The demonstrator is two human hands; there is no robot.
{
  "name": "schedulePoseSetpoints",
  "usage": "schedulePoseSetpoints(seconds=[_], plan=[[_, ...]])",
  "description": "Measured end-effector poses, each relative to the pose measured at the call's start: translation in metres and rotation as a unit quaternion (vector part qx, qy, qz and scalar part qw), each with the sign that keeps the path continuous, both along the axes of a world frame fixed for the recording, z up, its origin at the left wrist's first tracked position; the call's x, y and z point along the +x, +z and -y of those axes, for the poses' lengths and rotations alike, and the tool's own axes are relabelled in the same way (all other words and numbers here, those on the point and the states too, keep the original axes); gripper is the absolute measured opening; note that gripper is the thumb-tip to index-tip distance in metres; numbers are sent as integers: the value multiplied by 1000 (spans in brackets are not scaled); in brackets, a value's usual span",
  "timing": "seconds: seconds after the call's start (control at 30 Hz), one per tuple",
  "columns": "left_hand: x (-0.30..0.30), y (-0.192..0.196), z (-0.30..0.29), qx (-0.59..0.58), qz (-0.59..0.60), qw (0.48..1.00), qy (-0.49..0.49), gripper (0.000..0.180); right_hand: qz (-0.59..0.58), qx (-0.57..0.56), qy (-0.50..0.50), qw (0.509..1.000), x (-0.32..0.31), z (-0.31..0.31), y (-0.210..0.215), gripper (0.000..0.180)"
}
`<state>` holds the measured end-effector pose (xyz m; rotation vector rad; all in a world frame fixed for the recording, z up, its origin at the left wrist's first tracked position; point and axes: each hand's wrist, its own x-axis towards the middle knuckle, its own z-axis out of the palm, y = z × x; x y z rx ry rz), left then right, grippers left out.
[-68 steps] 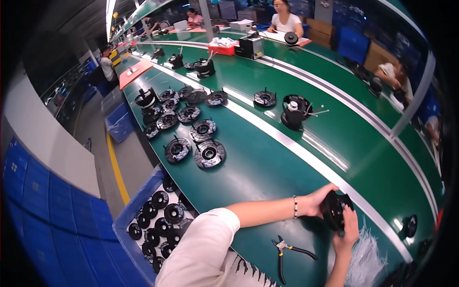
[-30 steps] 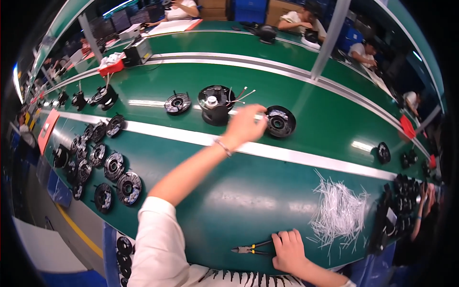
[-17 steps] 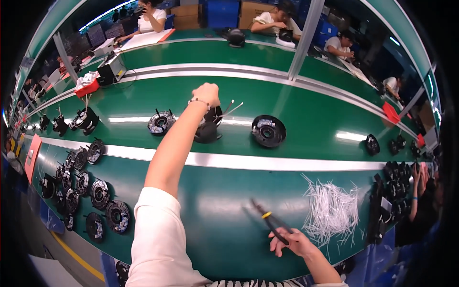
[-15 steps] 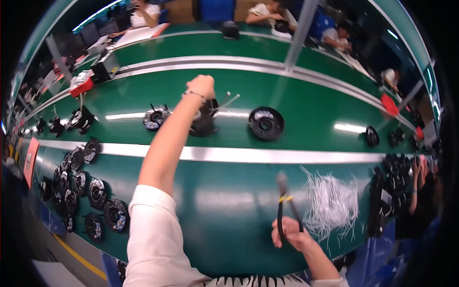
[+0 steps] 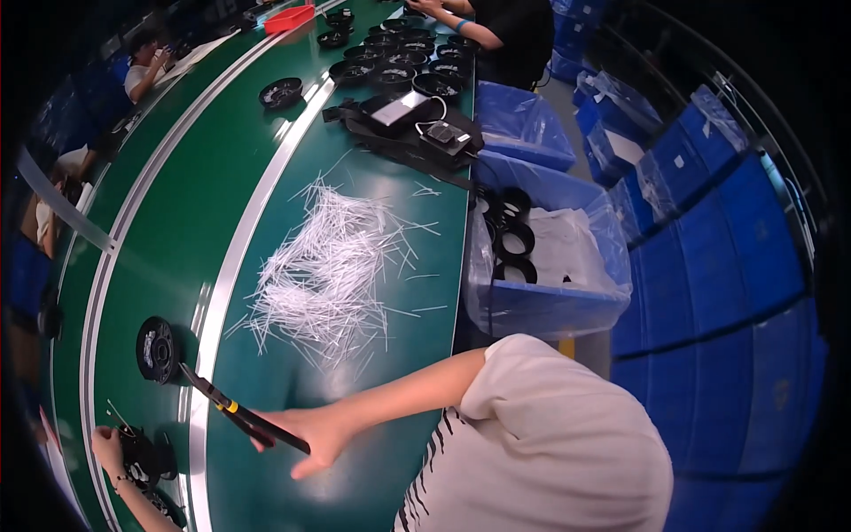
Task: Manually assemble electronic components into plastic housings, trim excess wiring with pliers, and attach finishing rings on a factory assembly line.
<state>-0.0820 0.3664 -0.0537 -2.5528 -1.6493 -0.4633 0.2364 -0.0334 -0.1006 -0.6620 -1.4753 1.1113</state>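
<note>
My right hand [image 5: 306, 434] is closed round the handles of black cutting pliers [image 5: 232, 408] with yellow bands. Their jaws point to the far left, near a black disc-shaped part [image 5: 160, 350] lying on the green belt. At the lower left, my left hand [image 5: 108, 450] is closed at the far edge of a black round housing [image 5: 146, 457]. Its fingertips are partly hidden there. A thin pale strip [image 5: 115, 413] sticks up from the housing beside my fingers. The plier jaws are apart from this housing.
A pile of white plastic strips [image 5: 328, 275] covers part of the green table. Beyond lie a black bag [image 5: 377, 133] with a white device and many black round parts [image 5: 394, 73]. Lined blue bins [image 5: 550, 306] stand on the right. A co-worker's arm [image 5: 470, 31] reaches in at the back.
The view has swung to the right, bringing the bins into sight. My right hand has carried the pliers over toward the belt. My left hand stays at the black housing.
</note>
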Motion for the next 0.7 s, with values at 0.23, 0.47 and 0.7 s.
schedulePoseSetpoints(seconds=[0.23, 0.47, 0.7], plan=[[156, 73, 291, -290, 317, 862, -270, 82, 115, 63, -92, 987, -8, -18, 18, 86], [189, 39, 332, -244, 358, 864, -258, 55, 76, -20, -6, 997, 0, -10, 72, 81], [153, 94, 272, -262, 323, 858, -302, 24, 147, -31, -47, 988, 12, -66, 101, 40]])
